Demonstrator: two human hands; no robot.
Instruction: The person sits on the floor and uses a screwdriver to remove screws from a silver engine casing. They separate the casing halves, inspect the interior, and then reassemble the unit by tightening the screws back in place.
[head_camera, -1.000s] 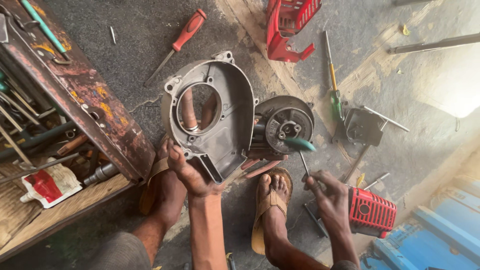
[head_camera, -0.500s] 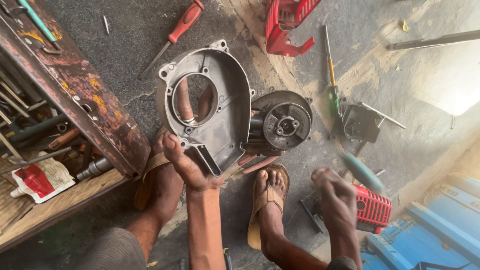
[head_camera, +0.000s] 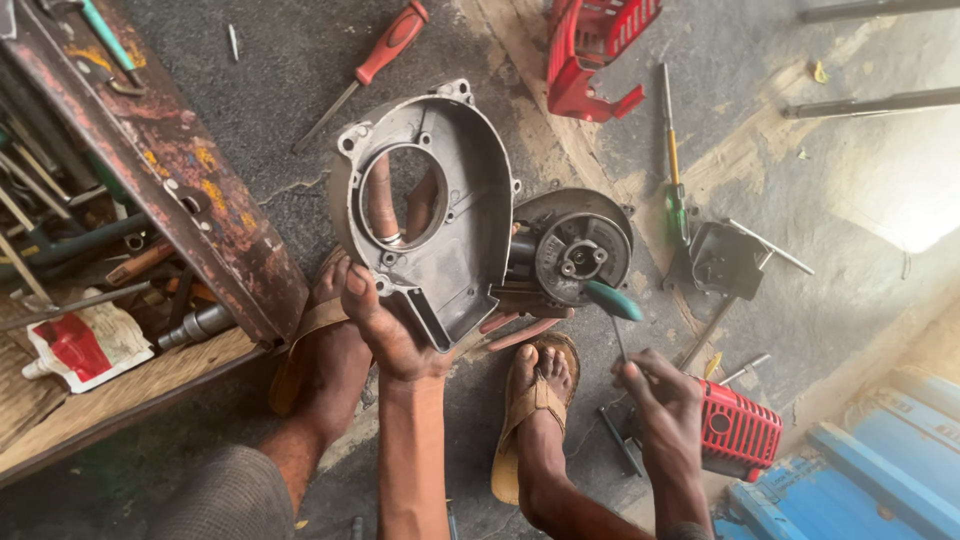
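Note:
My left hand (head_camera: 385, 325) grips the lower edge of a grey metal engine cover (head_camera: 435, 215) with a round opening, held upright over the floor. Beside it sits a dark round flywheel unit (head_camera: 575, 250). My right hand (head_camera: 660, 400) holds the shaft of a green-handled screwdriver (head_camera: 612, 300), its handle pointing up toward the flywheel. Both my feet in brown sandals (head_camera: 525, 420) rest on the floor below the parts.
A rusty tool tray (head_camera: 170, 180) with several tools stands at left. A red-handled screwdriver (head_camera: 375, 55), a red plastic cover (head_camera: 595, 50), a green-and-yellow screwdriver (head_camera: 675, 170), a black bracket (head_camera: 725, 260) and a red finned part (head_camera: 735, 430) lie around. Blue crate (head_camera: 870, 480) at lower right.
My right hand swung the green-handled screwdriver out to the right and has brought it back near the flywheel. My left hand keeps hold of the grey cover.

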